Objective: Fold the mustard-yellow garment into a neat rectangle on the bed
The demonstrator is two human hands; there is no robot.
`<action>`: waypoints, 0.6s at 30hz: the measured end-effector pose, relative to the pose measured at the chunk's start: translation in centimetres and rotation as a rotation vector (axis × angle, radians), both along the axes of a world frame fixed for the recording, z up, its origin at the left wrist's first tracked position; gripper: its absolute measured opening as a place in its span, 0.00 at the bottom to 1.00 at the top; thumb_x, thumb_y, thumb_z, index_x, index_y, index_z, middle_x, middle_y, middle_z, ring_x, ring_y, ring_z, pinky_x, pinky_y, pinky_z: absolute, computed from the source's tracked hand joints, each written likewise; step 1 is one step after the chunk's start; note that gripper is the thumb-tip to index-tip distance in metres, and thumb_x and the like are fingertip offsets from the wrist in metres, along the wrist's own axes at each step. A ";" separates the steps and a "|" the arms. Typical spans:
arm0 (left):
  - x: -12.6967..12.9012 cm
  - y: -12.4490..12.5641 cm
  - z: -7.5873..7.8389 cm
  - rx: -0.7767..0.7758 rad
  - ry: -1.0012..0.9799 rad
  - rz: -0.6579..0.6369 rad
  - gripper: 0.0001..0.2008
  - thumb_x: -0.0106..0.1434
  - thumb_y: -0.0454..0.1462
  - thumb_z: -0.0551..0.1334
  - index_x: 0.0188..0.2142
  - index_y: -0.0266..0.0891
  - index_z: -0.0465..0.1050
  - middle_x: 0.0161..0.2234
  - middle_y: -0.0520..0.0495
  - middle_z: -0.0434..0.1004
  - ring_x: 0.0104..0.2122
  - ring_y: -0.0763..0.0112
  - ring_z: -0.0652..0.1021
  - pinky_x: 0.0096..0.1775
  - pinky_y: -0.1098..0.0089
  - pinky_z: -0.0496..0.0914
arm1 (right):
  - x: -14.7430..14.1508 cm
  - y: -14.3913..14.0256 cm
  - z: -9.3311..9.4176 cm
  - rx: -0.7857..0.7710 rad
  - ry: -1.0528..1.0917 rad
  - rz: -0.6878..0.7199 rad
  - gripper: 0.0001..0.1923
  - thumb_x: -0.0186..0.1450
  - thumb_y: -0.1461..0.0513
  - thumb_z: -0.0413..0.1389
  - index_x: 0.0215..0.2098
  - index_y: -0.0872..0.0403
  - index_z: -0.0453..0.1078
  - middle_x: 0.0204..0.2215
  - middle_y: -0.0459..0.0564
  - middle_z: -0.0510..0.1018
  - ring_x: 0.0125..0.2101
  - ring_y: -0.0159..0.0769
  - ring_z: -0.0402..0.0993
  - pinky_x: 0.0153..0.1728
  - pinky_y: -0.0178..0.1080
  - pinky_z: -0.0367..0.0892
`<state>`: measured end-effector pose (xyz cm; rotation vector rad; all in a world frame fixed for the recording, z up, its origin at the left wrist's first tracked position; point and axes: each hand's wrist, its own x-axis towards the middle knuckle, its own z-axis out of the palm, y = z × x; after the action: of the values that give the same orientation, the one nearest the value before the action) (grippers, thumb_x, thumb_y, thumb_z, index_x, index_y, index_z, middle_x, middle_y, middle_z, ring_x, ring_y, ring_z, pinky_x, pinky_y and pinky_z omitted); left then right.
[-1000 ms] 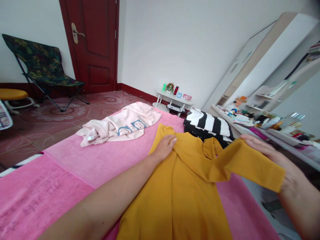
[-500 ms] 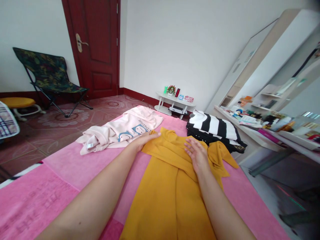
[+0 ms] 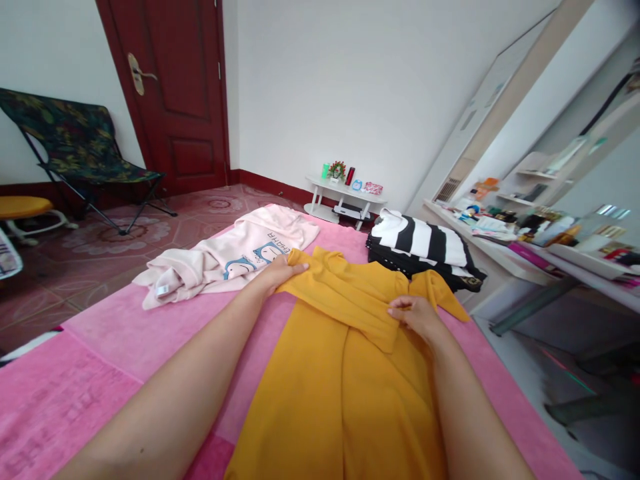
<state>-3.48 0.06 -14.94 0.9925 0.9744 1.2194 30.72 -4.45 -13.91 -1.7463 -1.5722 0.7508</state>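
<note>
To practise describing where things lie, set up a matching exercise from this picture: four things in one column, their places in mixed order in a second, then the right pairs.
Things
1. mustard garment
2. pale pink sweatshirt
3. striped top
4. folding chair

Places
A. on the floor beside the door
B. under both hands, left hand and right hand
C. at the bed's far right corner, on dark clothes
D. left of the mustard garment, on the pink cover

Pairs: 1-B, 2-D, 3-C, 4-A
</note>
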 end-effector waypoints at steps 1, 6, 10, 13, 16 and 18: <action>-0.1 -0.1 0.4 0.012 -0.018 -0.033 0.16 0.43 0.37 0.73 0.33 0.33 0.76 0.30 0.40 0.80 0.28 0.59 0.80 0.32 0.64 0.75 | -0.3 0.0 0.2 0.027 0.013 -0.029 0.09 0.46 0.58 0.62 0.22 0.56 0.72 0.17 0.45 0.73 0.19 0.30 0.66 0.21 0.34 0.63; -1.5 0.0 2.5 0.118 -0.229 0.000 0.18 0.48 0.39 0.71 0.38 0.33 0.75 0.32 0.42 0.80 0.30 0.64 0.80 0.34 0.68 0.75 | -4.0 0.3 1.5 0.418 0.280 -0.114 0.16 0.51 0.56 0.60 0.37 0.54 0.71 0.41 0.53 0.76 0.38 0.38 0.75 0.39 0.39 0.71; -3.5 1.0 2.0 0.106 -0.309 0.272 0.14 0.49 0.35 0.69 0.35 0.32 0.73 0.29 0.45 0.79 0.26 0.68 0.79 0.31 0.70 0.75 | -5.3 0.7 0.8 0.466 0.291 -0.003 0.25 0.52 0.57 0.60 0.49 0.52 0.67 0.57 0.55 0.65 0.52 0.42 0.67 0.50 0.43 0.67; -4.5 1.8 0.8 0.057 -0.310 0.414 0.10 0.49 0.32 0.67 0.33 0.33 0.72 0.28 0.46 0.78 0.24 0.70 0.78 0.29 0.71 0.74 | -4.9 0.9 -0.4 0.365 0.172 0.069 0.16 0.55 0.57 0.57 0.41 0.55 0.72 0.45 0.54 0.76 0.46 0.41 0.72 0.50 0.46 0.66; -4.6 2.1 0.1 0.051 -0.213 0.537 0.09 0.48 0.32 0.67 0.32 0.33 0.72 0.28 0.47 0.78 0.25 0.69 0.78 0.29 0.71 0.74 | -4.6 0.8 -1.0 0.276 0.142 0.152 0.14 0.56 0.56 0.56 0.37 0.55 0.74 0.38 0.52 0.79 0.40 0.40 0.74 0.46 0.46 0.67; -4.3 2.1 0.0 0.062 -0.139 0.614 0.09 0.47 0.32 0.67 0.31 0.34 0.73 0.27 0.46 0.77 0.26 0.67 0.78 0.29 0.70 0.74 | -4.9 0.4 -0.8 0.251 0.119 0.172 0.14 0.55 0.56 0.58 0.37 0.55 0.75 0.36 0.51 0.79 0.37 0.39 0.74 0.43 0.44 0.68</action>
<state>-7.79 2.16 -14.90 0.6557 1.1784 1.8082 25.84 -4.03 -14.68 -1.3762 -1.6708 0.6918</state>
